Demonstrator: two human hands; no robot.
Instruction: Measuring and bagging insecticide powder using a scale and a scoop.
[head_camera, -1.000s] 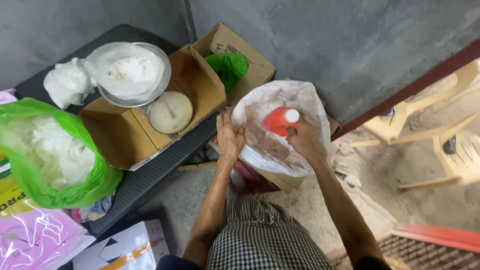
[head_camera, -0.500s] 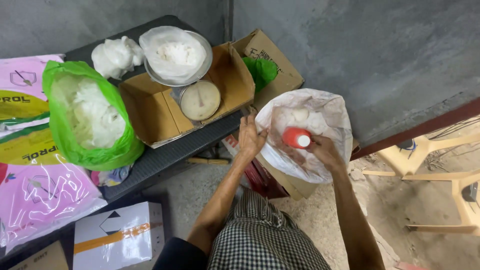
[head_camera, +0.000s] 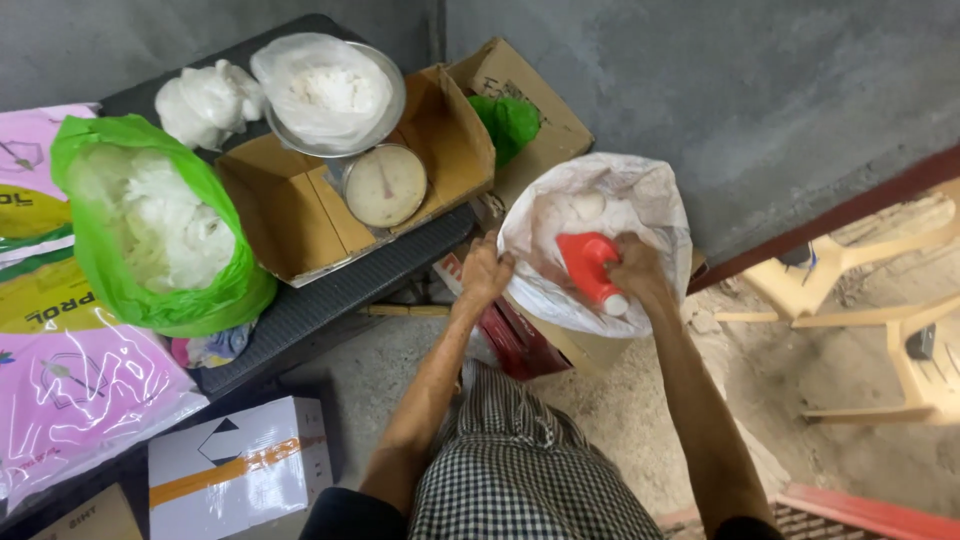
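Here, by a grey concrete wall (head_camera: 760, 90), the right hand (head_camera: 635, 270) grips a red scoop (head_camera: 588, 262); the left hand (head_camera: 485, 272) pinches the sack (head_camera: 640, 195) rim.

scoop (head_camera: 590, 268): red, with a white tip
sack (head_camera: 655, 205): white, slightly see-through
powder (head_camera: 585, 207): off-white
green bag (head_camera: 190, 290): bright green, white stuff inside
small bag (head_camera: 510, 122): green
bowl (head_camera: 385, 110): silver metal, lined with clear film over white powder
scale dial (head_camera: 385, 185): cream face, dark rim
box (head_camera: 290, 215): brown cardboard
table (head_camera: 330, 290): black, ribbed
pink packs (head_camera: 70, 390): pink, with yellow and green print
carton (head_camera: 240, 465): white, orange tape, black arrows
cloth (head_camera: 520, 470): black-and-white check
wall (head_camera: 750, 90): grey
chair (head_camera: 880, 310): cream plastic
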